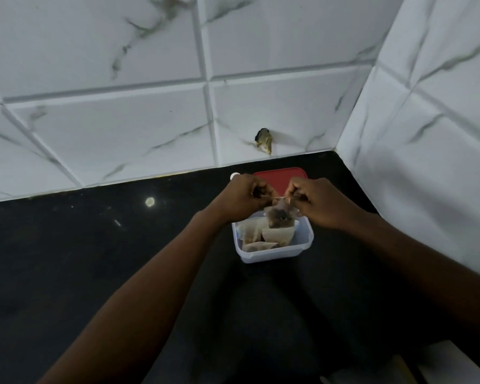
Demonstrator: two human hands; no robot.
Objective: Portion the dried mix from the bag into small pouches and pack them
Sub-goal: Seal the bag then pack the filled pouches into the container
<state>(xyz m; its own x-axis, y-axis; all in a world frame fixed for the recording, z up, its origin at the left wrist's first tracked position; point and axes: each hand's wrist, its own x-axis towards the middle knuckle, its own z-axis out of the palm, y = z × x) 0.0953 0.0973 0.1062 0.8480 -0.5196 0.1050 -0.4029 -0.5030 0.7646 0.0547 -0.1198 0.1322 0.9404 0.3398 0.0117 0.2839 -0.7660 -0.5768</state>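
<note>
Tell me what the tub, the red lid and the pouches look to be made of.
Tub: likely plastic, clear to slightly frosted, with a moulded rim; the contents show dimly through its wall. Lid: probably plastic too, opaque red, smooth. Pouches: seemingly thin filter paper or nonwoven fabric, matte off-white; dark filling shades through. The left hand and right hand pinch one pouch's string.

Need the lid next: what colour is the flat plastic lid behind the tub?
Red plastic lid, head view.
</note>
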